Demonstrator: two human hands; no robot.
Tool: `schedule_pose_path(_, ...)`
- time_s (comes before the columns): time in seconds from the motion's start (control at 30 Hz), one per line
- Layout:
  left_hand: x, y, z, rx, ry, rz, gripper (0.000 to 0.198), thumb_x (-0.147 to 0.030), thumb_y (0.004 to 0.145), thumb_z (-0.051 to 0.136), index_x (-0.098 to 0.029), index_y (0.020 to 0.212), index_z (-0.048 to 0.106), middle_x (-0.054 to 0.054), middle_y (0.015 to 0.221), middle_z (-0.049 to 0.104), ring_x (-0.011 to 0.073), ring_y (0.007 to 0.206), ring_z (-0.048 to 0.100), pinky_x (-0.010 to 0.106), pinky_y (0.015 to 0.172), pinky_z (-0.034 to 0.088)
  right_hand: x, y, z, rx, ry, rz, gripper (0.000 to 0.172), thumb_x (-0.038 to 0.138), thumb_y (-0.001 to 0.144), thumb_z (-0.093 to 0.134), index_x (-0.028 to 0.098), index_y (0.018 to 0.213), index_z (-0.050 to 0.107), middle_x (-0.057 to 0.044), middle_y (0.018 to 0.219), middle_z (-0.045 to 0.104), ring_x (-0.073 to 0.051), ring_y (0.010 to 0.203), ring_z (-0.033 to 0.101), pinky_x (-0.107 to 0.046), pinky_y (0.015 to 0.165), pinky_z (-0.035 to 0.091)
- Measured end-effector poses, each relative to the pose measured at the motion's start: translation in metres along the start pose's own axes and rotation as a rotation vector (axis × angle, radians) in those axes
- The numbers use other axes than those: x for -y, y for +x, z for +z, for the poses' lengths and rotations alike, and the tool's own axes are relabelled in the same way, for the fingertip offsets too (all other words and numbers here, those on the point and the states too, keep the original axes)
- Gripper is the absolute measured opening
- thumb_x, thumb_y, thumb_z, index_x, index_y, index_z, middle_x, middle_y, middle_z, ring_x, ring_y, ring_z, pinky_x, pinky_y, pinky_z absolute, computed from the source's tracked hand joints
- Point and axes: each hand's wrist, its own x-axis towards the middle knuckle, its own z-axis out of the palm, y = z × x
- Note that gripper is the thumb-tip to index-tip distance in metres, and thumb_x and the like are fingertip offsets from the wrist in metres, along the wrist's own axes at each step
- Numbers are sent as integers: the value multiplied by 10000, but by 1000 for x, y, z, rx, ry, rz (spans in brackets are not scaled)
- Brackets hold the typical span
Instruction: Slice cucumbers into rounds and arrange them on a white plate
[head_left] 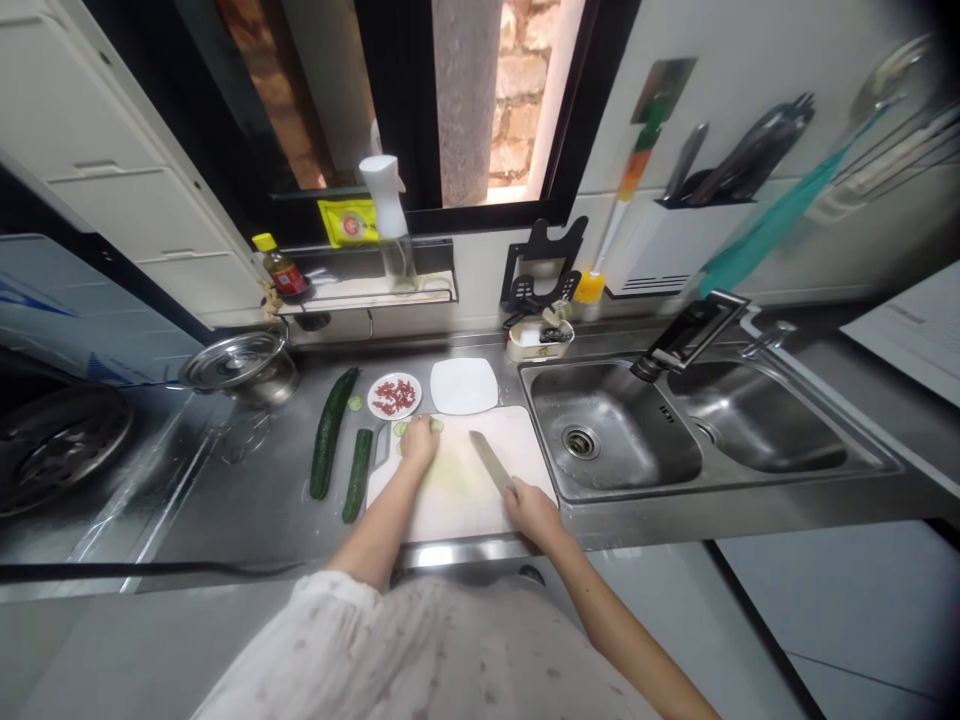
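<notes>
On the white cutting board, my left hand is at the upper left corner, fingers curled down over pale green cucumber slices. Part of the slices is hidden beneath it. My right hand is closed round the handle of a kitchen knife, whose blade points up and left across the board. Left of the board lie a cut length of cucumber and a longer whole cucumber. Behind the board are a round plate with chopped red pieces and a white square plate.
A double steel sink with a black faucet adjoins the board on the right. At the left stand a lidded steel pot and a stove with a dark pan. A cucumber end lies by the round plate.
</notes>
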Motion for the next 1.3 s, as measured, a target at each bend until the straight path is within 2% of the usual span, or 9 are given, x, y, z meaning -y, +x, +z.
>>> schedule_pose_path(0.2, -1, 0, 0, -41, -60, 16, 188, -208, 867, 493, -214, 994, 632, 87, 1073, 648, 216, 1000, 592, 299, 832, 422, 1, -1, -2, 7, -13, 4, 309, 307, 970, 326, 191, 1069, 595, -82, 968, 697, -173, 878, 634, -240, 631, 317)
schedule_pose_path(0.33, 1, 0, 0, -33, -212, -47, 179, -184, 849, 507, -224, 962, 640, 48, 957, 689, 188, 913, 622, 267, 769, 434, 1, -1, -2, 6, -22, 1, 291, 304, 967, 340, 191, 1064, 590, -78, 971, 697, -169, 878, 637, -237, 623, 312)
schedule_pose_path(0.47, 13, -6, 0, 91, -427, -90, 211, -179, 775, 609, -183, 981, 656, 27, 852, 695, 140, 730, 626, 224, 661, 445, 1, 1, 1, 2, -23, -9, 305, 313, 968, 326, 191, 1059, 591, -75, 968, 698, -173, 871, 639, -241, 615, 314)
schedule_pose_path(0.6, 28, -17, -3, 276, -473, -46, 207, -176, 753, 633, -137, 950, 684, 25, 743, 681, 114, 592, 592, 208, 578, 437, 2, 0, -2, 2, -57, -4, 311, 306, 969, 317, 186, 1069, 587, -80, 973, 698, -176, 886, 640, -243, 632, 332)
schedule_pose_path(0.67, 34, -23, -3, 271, -439, 5, 200, -169, 757, 622, -139, 940, 696, 38, 774, 698, 130, 649, 618, 218, 621, 457, 5, -1, -5, 6, -81, -8, 316, 306, 970, 312, 182, 1073, 584, -90, 970, 697, -184, 888, 642, -248, 641, 342)
schedule_pose_path(0.8, 41, -29, 0, 134, -332, 143, 216, -168, 801, 581, -169, 974, 711, 73, 1010, 716, 182, 956, 635, 260, 859, 455, 11, -4, -10, 25, -135, -47, 318, 285, 970, 298, 183, 1102, 568, -105, 969, 691, -195, 886, 644, -261, 671, 365)
schedule_pose_path(0.87, 43, -32, 3, 80, -278, 143, 234, -168, 825, 554, -178, 1001, 707, 83, 1073, 701, 195, 1041, 608, 279, 918, 430, 15, -7, -10, 38, -168, -71, 305, 267, 965, 305, 188, 1119, 556, -105, 965, 690, -196, 888, 645, -266, 691, 373)
schedule_pose_path(1.07, 43, -37, 9, 59, -155, 55, 208, -229, 837, 559, -198, 993, 693, 83, 1048, 690, 211, 1011, 600, 297, 873, 433, 33, -15, -6, 79, -239, -150, 282, 243, 949, 327, 182, 1102, 556, -113, 949, 688, -210, 909, 645, -278, 710, 390)
schedule_pose_path(1.3, 32, -33, 3, 93, -80, -40, 197, -231, 837, 532, -221, 966, 680, 72, 1014, 700, 221, 995, 613, 297, 831, 435, 46, -15, -5, 92, -277, -193, 284, 193, 929, 336, 152, 1083, 571, -145, 959, 682, -238, 918, 653, -306, 719, 419)
